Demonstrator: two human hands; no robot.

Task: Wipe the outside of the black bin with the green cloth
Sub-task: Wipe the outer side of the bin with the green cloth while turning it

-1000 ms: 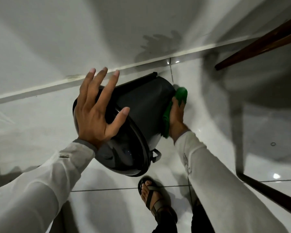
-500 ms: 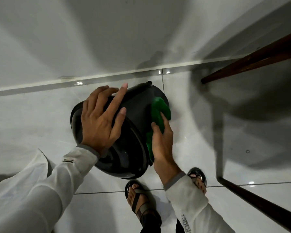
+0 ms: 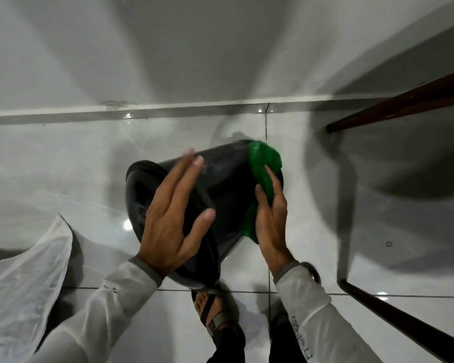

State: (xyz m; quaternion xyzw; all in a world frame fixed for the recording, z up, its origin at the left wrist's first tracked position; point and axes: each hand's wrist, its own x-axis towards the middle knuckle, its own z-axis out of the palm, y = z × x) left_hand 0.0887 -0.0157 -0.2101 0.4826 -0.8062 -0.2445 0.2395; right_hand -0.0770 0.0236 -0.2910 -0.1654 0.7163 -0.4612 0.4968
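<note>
Wiping step in hand: black bin [image 3: 220, 174] tilted on floor; left hand [image 3: 173, 221] spread flat on its rim, gripping nothing. Green cloth [image 3: 264, 163] pressed on bin's right side by right hand [image 3: 270, 218]. Next, turning is probably called for.

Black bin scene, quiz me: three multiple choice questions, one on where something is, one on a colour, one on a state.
1. The cloth lies against which part of the black bin?
A. its outer wall
B. inside its mouth
C. on the floor beside it

2. The cloth's colour?
A. yellow
B. green
C. white

3. How does the bin stand?
A. upright
B. tipped over at an angle
C. upside down, flat

Answers: 1 A, the right hand presses it to the wall; 2 B, it is bright green; 3 B, the left hand rests flat on its tilted rim.
</note>
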